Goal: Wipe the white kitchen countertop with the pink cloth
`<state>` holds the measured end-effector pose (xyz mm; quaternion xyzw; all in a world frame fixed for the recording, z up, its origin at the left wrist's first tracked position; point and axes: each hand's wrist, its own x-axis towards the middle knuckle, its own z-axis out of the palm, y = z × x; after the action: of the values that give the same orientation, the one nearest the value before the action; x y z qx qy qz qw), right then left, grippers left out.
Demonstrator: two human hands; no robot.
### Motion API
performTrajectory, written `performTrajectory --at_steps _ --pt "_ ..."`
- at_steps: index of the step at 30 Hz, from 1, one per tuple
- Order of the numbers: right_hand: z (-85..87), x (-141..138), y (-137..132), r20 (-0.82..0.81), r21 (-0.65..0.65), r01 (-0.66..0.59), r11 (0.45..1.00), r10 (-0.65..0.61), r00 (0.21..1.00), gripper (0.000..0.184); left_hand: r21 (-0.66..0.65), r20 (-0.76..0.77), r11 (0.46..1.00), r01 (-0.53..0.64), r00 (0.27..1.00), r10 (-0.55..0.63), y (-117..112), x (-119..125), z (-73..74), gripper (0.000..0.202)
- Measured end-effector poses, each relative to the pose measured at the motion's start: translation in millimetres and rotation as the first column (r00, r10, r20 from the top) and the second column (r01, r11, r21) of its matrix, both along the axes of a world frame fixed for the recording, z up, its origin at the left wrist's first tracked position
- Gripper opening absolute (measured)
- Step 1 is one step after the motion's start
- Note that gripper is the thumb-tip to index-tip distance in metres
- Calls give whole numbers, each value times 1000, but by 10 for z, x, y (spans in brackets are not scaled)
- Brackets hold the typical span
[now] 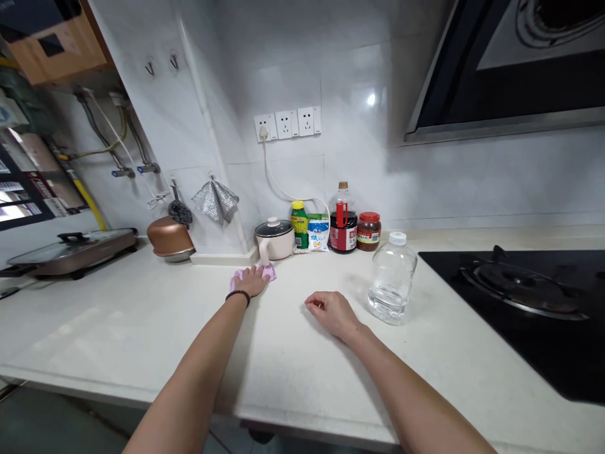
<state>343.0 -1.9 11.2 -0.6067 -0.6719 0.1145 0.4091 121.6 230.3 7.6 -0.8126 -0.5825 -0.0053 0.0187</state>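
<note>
Your left hand [248, 282] lies palm down with the fingers extended, pressing on a pink cloth [270, 272] rather than clenching it. The cloth sits near the back edge of the countertop [142, 321], just in front of the small pot's [274, 239] pale handle. Keep your palm flat so the cloth stays spread beneath your fingers. Your right hand [333, 314] holds nothing; its fingers curl loosely on the countertop, near a clear plastic bottle [392, 277] and the black gas hob [510, 315] at the right.
</note>
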Motion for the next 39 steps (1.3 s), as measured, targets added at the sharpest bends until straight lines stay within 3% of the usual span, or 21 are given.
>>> performTrajectory --at_steps 7,14,20,25,34,36,39 --pt "24 -9 -13 14 -65 -15 998 16 1000 21 -21 53 1000 -23 998 24 196 42 -2 66" --pt "38 52 6 37 -74 2 997 0 999 21 -57 67 998 28 997 -25 -15 -72 17 67" --pt "-6 107 56 42 -71 13 997 -10 999 21 -97 33 992 77 997 -74 -461 -228 77 69" --pt "-4 142 72 58 -78 45 996 -40 997 21 -126 13 978 165 986 -165 -984 -333 128 70" --pt "32 91 40 74 -50 51 997 -47 996 22 -209 -18 857 471 874 -485 -2186 -525 183 68" --pt "27 73 48 74 -40 41 998 -38 997 22 -222 -14 829 513 849 -529 -2313 -516 204 67" --pt "23 55 63 74 -34 30 999 -28 997 22 -225 0 807 546 828 -561 -2331 -477 225 66"
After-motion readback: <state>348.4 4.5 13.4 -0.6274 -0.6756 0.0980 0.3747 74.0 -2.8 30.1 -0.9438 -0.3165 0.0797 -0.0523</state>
